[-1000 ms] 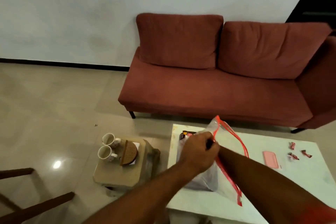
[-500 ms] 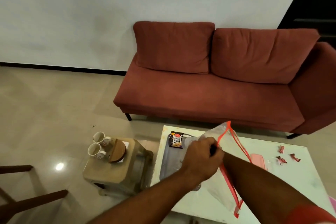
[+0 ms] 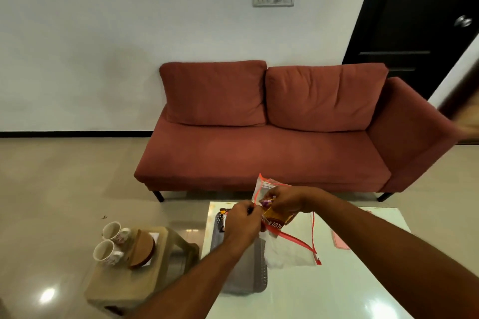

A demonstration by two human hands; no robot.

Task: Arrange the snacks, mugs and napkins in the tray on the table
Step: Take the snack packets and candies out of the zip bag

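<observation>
Because held only by a crinkly top edge, likely to handle as light, soft and a little slick: an orange-brown snack packet (image 3: 276,217), thin film with loose contents, easily crushed if squeezed mid-body. Best taken at the sealed upper seam, pinched flat, not around the belly. Gripped now at that upper end by the right hand (image 3: 285,199), fingers (image 3: 269,195) closed on it together with a small purple-wrapped piece, just at the mouth of a clear zip bag (image 3: 287,246) with a red closure strip. Pinched shut on the bag's rim, just left of those fingers, the left hand (image 3: 242,224). Printed in white letters, partly readable, on a red band low on the packet. Below and left of both hands, on the pale desk (image 3: 337,287), a grey tray (image 3: 252,280) with one dark packet at its far end. Well left of the fingers, on a low stool (image 3: 124,290): two white mugs (image 3: 110,242), untouched, beside a round cork holder with napkins.
</observation>
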